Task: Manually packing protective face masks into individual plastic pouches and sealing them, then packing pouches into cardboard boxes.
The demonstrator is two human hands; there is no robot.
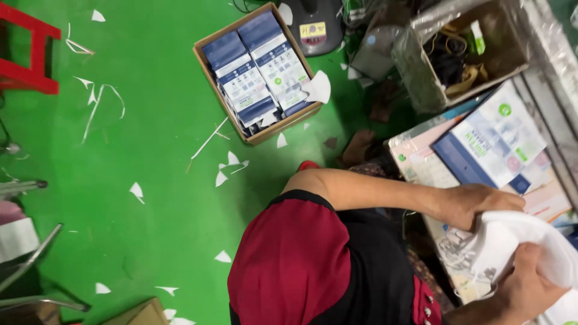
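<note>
Presently, by label:

Left hand: the left hand (475, 204) reaches in from the long bare forearm and is closed on the upper edge of a white folded cloth piece (530, 244), fingers curled over it, knuckles up.

Right hand: the right hand (524, 286) comes up from the bottom edge of the head view and grips the same white piece from below, thumb pressed on its surface.

White piece: it sits between the two hands at the right edge of the view, over the worktable (421, 162); soft, rounded, layered; what it is exactly I cannot tell.

Worktable: printed sheets and a flat blue-and-white packet (490, 141) lie on it, just above the left hand.

Clothing: a red and black garment (313, 265) fills the lower middle, with small red buttons near its hem.

Cardboard box on floor: an open cardboard box (256, 72) stands on the green floor (150, 198), well apart from the hands, packed with blue-and-white packets in two rows.

Plastic-wrapped box: a second carton (463, 54) at upper right holds dark cords and yellowish bits.

Floor litter: white paper scraps (137, 191) are scattered over the green.

Left edge: a red stool (30, 60) at top, grey metal legs (30, 265) lower down.
</note>
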